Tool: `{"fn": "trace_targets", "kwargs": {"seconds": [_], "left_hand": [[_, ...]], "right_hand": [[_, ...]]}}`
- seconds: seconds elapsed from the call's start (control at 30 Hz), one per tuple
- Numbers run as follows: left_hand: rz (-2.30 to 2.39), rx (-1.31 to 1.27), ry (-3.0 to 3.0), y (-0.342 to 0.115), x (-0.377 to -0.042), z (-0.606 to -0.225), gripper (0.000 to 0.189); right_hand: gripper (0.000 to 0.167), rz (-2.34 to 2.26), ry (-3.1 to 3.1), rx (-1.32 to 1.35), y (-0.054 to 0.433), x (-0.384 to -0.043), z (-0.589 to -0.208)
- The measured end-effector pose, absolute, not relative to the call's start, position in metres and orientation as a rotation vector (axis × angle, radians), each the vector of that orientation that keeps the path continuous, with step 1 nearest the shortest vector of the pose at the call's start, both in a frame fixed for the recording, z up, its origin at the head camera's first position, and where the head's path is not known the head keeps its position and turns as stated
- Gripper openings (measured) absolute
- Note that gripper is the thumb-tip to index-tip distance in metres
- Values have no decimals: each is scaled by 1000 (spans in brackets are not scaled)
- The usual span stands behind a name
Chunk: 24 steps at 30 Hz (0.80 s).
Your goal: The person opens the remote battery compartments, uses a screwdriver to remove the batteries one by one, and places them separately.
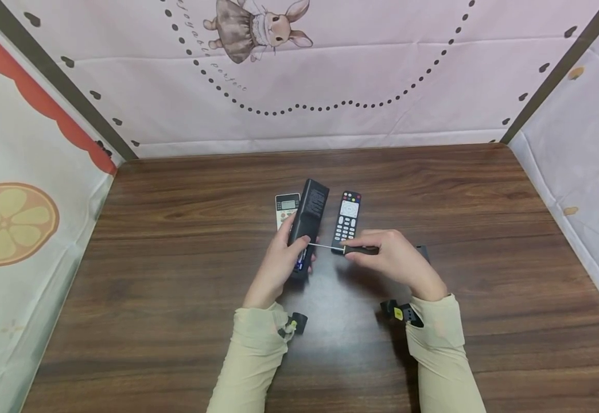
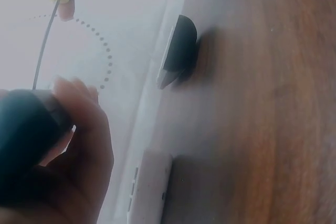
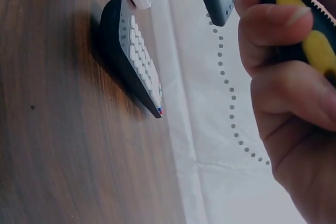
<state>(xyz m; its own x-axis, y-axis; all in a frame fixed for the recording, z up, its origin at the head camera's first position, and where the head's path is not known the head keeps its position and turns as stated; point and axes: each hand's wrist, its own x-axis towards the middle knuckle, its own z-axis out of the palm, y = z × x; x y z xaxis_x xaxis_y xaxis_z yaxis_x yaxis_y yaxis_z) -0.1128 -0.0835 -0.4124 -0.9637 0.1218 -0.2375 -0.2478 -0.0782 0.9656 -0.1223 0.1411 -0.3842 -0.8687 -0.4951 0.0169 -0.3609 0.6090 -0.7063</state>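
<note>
A black remote control (image 1: 314, 203) is gripped by my left hand (image 1: 275, 261), back side up and tilted off the table. Near its lower end a blue battery (image 1: 300, 263) shows in the uncovered compartment. My right hand (image 1: 395, 258) pinches a screwdriver (image 1: 362, 250) with a black and yellow handle, seen close in the right wrist view. Its thin metal shaft (image 2: 44, 48) points at the remote beside my left thumb. In the head view the thumb hides the screwdriver's tip, so whether it touches the battery I cannot tell.
On the wooden table (image 1: 175, 287), a black remote with white buttons (image 1: 348, 215) lies just right of the held one. A white remote with a small screen (image 1: 287, 202) is partly covered behind my left hand. Some dark object (image 1: 423, 252) shows beyond my right wrist.
</note>
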Motion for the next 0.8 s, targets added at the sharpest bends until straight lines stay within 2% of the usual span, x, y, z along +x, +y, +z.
{"fn": "trace_targets", "kwargs": {"seconds": [0.33, 0.8], "left_hand": [[2137, -80, 1918, -81, -106, -391, 53], [2143, -107, 1924, -79, -105, -388, 54]], "right_hand": [[32, -1171, 2558, -654, 143, -124, -388], [35, -1237, 2460, -561, 149, -126, -391]]}}
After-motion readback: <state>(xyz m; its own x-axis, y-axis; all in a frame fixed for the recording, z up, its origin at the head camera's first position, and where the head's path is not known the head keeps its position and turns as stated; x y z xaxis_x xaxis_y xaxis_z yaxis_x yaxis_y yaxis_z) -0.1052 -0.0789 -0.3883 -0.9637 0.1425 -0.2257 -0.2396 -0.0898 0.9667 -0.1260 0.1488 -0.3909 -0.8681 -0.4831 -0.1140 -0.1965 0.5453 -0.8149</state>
